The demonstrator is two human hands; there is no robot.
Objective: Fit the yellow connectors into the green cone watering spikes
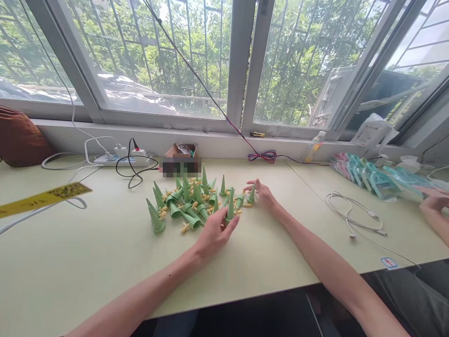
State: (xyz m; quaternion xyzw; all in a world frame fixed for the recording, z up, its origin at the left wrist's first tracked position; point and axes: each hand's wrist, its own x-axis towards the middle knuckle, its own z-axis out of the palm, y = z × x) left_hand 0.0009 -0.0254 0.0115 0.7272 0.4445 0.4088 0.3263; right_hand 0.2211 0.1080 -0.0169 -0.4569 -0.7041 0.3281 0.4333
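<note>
My left hand is closed around a green watering spike, which stands point up with its wide base between thumb and fingers. At the right edge of the pile, my right hand has its fingers around another green watering spike, also upright. To the left spreads a heap of similar cone-shaped spikes, some standing and some lying on their sides with hollow ends showing. Small yellow valve pieces lie among them or stick out from their bases.
Behind the heap stands a small cardboard box. A power strip with cables is at the back left. A coiled white cable, bagged teal and pink items, a bottle and another person's hand are on the right.
</note>
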